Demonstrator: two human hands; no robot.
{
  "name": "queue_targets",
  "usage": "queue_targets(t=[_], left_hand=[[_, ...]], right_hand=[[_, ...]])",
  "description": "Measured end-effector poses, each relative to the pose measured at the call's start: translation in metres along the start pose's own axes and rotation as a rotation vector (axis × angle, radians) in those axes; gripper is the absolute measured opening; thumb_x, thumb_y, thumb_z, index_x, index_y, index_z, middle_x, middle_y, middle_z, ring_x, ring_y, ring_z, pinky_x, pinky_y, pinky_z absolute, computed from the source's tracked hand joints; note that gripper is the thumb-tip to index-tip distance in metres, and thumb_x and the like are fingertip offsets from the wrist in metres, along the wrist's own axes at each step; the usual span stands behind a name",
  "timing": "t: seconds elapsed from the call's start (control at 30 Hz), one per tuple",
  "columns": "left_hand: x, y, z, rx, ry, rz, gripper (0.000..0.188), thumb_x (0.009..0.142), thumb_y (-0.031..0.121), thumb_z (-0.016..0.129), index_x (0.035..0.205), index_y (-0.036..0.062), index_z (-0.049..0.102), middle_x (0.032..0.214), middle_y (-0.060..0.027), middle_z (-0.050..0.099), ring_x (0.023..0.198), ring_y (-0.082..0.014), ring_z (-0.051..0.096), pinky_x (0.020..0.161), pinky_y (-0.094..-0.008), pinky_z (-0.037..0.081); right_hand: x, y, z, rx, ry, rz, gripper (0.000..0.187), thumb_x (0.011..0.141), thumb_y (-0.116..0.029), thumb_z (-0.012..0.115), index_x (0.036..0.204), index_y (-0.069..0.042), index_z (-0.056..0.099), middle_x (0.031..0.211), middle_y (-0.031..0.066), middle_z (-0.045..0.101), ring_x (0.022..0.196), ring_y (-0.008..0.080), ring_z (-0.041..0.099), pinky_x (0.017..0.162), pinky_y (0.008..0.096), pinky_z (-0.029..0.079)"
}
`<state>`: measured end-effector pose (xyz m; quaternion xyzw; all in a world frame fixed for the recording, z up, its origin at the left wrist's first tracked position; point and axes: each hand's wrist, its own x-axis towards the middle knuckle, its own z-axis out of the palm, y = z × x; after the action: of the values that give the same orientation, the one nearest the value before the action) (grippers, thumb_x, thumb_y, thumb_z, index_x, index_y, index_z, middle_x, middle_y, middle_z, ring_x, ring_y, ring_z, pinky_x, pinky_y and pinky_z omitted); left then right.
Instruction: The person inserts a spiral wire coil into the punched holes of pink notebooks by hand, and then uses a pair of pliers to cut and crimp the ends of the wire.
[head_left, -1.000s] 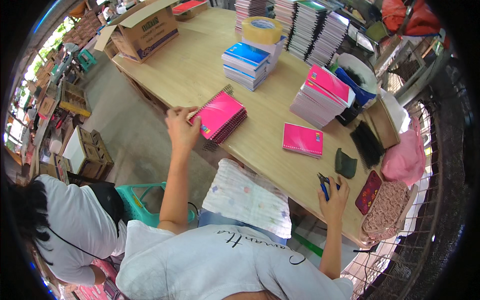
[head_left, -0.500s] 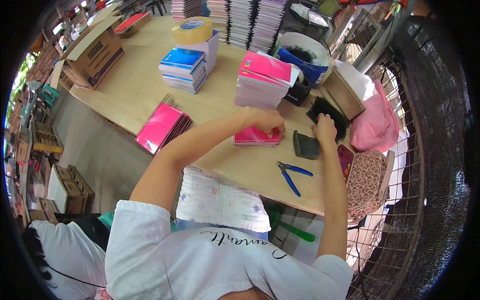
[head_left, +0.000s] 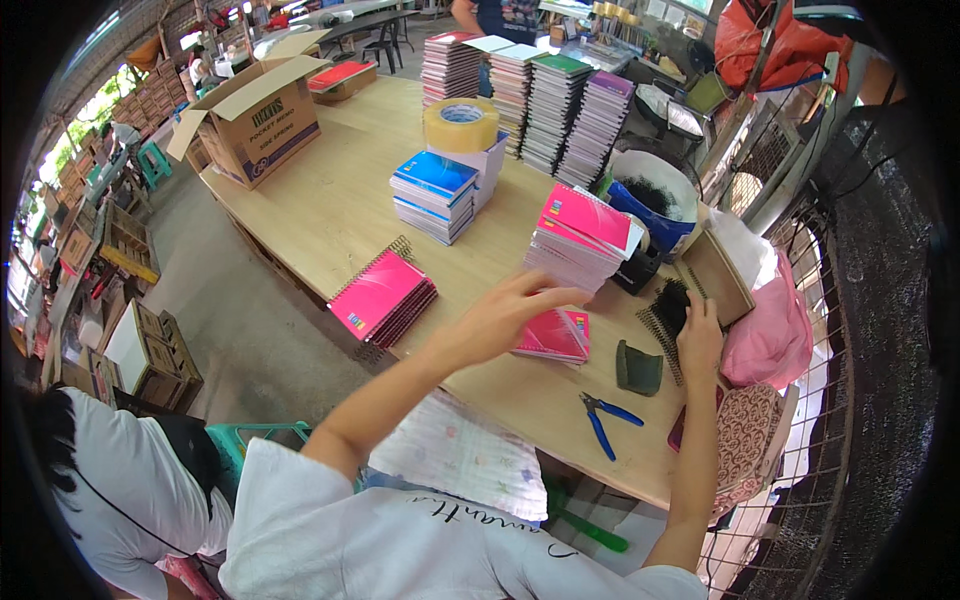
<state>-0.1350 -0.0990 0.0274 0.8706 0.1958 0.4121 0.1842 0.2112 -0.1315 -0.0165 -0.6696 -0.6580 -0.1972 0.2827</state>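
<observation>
Head view looks down on a long wooden worktop (head_left: 330, 200) crowded with notebook stacks. The left hand (head_left: 510, 320) hovers with its fingers (head_left: 560, 297) spread wide and holding nothing, just above a single pink notebook (head_left: 555, 335) that lies flat near the worktop's near edge, between a tall stack of pink notebooks (head_left: 580, 235) and a pair of blue-handled pliers (head_left: 608, 420). The right hand (head_left: 698, 335) rests on a bundle of black spiral coils (head_left: 668, 310) just beside a brown box (head_left: 718, 275); its fingers curl down over the coils, but whether they grip one I cannot tell.

To do this well, I would judge, the left hand should press flat on the cover to keep the notebook from sliding, while the right hand draws one coil free without snagging the rest.

The pink notebook's long axis runs roughly left to right across the view, slightly tilted. Which edge carries the binding holes is hidden under the hand. A second spiral-bound pink pile (head_left: 385, 298) sits well apart to the left.
</observation>
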Motion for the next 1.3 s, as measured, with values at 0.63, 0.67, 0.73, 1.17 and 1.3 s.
queue_targets(t=[0.63, 0.67, 0.73, 1.17, 1.3], left_hand=[[-0.131, -0.012, 0.076, -0.057, 0.364, -0.397, 0.024, 0.078, 0.004, 0.075, 0.095, 0.0000, 0.059, 0.100, -0.0110, 0.046, 0.094, -0.0235, 0.048, 0.077, -0.0309, 0.045], [-0.131, -0.012, 0.077, -0.079, 0.369, -0.414, 0.023, 0.078, 0.004, 0.075, 0.095, 0.0001, 0.059, 0.101, -0.0109, 0.045, 0.094, -0.0233, 0.048, 0.077, -0.0309, 0.045], [-0.130, -0.012, 0.078, -0.096, 0.376, -0.438, 0.023, 0.078, 0.005, 0.076, 0.095, 0.0014, 0.061, 0.101, -0.0113, 0.044, 0.093, -0.0240, 0.048, 0.077, -0.0322, 0.045], [-0.131, -0.007, 0.078, -0.105, 0.335, -0.477, 0.022, 0.080, 0.005, 0.075, 0.096, -0.0001, 0.060, 0.104, -0.0104, 0.042, 0.095, -0.0198, 0.049, 0.077, -0.0290, 0.047], [-0.126, -0.003, 0.080, -0.130, 0.367, -0.472, 0.023, 0.077, 0.007, 0.077, 0.095, 0.0033, 0.062, 0.101, -0.0114, 0.042, 0.092, -0.0251, 0.048, 0.079, -0.0349, 0.044]], right_hand=[[-0.100, -0.141, -0.019, 0.960, -0.273, 0.239, 0.018, 0.081, 0.002, 0.068, 0.098, -0.003, 0.073, 0.088, 0.0089, 0.067, 0.078, 0.0150, 0.061, 0.068, 0.0266, 0.046], [-0.098, -0.141, -0.019, 0.982, -0.269, 0.226, 0.017, 0.081, 0.002, 0.068, 0.097, -0.002, 0.073, 0.088, 0.0087, 0.067, 0.078, 0.0153, 0.061, 0.068, 0.0268, 0.046], [-0.098, -0.134, -0.016, 1.029, -0.331, 0.132, 0.015, 0.080, 0.002, 0.068, 0.095, -0.002, 0.071, 0.088, 0.0082, 0.067, 0.077, 0.0156, 0.060, 0.067, 0.0275, 0.046], [-0.091, -0.147, -0.033, 0.657, -0.481, 0.001, 0.023, 0.084, -0.018, 0.068, 0.101, -0.004, 0.061, 0.096, 0.0120, 0.062, 0.086, 0.0323, 0.063, 0.070, 0.0411, 0.049], [-0.089, -0.151, -0.036, 0.611, -0.472, -0.038, 0.028, 0.085, -0.022, 0.068, 0.105, -0.006, 0.059, 0.098, 0.0110, 0.062, 0.094, 0.0325, 0.060, 0.075, 0.0432, 0.049]])
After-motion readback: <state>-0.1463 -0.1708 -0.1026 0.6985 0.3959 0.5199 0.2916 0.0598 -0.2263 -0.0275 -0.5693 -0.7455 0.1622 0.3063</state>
